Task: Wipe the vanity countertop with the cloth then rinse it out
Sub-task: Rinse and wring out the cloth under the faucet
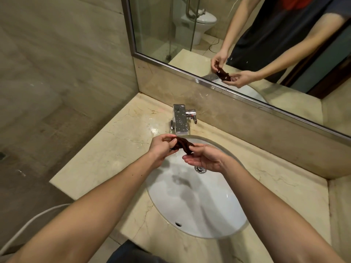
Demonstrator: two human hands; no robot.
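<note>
Overhead, wet marble countertop [121,130], white sink [199,209], mirror [247,44]

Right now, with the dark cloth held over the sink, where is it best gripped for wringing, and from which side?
Probably its two ends, one grip from each side. The cloth spans as a short bunched strip over the sink; the left hand pinches one end, the right hand the other, leaving the middle free to twist.
</note>
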